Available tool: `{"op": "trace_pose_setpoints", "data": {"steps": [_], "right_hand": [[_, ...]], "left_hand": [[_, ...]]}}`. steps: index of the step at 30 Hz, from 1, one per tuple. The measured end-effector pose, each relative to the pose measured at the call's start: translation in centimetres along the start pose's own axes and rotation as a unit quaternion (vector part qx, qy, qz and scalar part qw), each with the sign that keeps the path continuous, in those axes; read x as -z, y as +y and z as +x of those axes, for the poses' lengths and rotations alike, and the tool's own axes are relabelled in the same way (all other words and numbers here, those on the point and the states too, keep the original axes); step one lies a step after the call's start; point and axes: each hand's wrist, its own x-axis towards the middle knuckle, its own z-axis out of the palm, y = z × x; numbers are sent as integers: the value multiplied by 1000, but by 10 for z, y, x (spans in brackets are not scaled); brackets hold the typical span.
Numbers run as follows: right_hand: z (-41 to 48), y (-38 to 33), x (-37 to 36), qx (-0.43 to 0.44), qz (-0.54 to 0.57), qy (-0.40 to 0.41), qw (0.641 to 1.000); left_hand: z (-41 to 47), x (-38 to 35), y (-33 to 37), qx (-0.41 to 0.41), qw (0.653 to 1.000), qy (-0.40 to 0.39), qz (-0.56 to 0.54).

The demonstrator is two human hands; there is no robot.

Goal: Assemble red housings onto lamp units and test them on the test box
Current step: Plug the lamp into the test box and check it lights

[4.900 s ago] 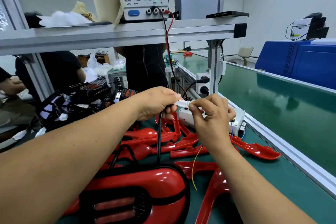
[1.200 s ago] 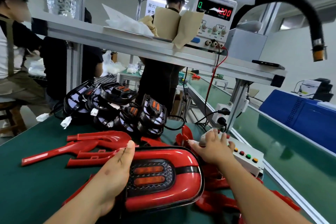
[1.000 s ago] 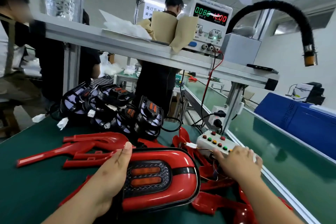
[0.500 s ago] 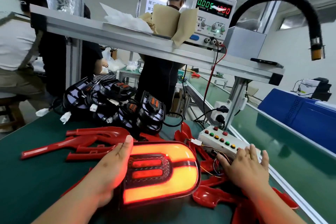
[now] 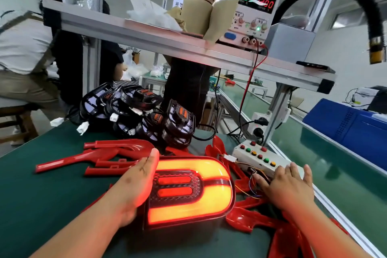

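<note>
The lit lamp unit [image 5: 190, 190], glowing orange and red in its red housing, sits nearest on the green counter [image 5: 41, 195]. The left hand [image 5: 136, 186] lies flat against its left edge, fingers straight and together, steadying rather than gripping, so a nudge could slide the lamp and tug the thin wires [image 5: 249, 194]. The right hand [image 5: 291, 186], fingers spread, rests on the near end of the test box [image 5: 259, 157]. I cannot tell which button it presses, so a function might go unchecked. Loose red housings [image 5: 113, 157] crowd both sides and could snag the wires. Farther back, the white connector [image 5: 229, 157] could pull apart. Beyond, the power supply [image 5: 254, 10] shows current flowing.
</note>
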Motion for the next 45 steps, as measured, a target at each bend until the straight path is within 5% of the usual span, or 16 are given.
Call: {"op": "trace_pose_setpoints", "data": {"steps": [6, 11, 28, 45], "right_hand": [[5, 1, 2, -21, 67, -20, 997], [23, -22, 16, 57, 127, -20, 990], [33, -55, 10, 103, 45, -21, 993], [38, -91, 17, 109, 134, -10, 985]], "left_hand": [[-5, -4, 11, 36, 999, 0, -22], [-5, -5, 12, 58, 998, 5, -12], [-2, -6, 11, 74, 996, 12, -57], [-2, -8, 14, 68, 997, 23, -8]]}}
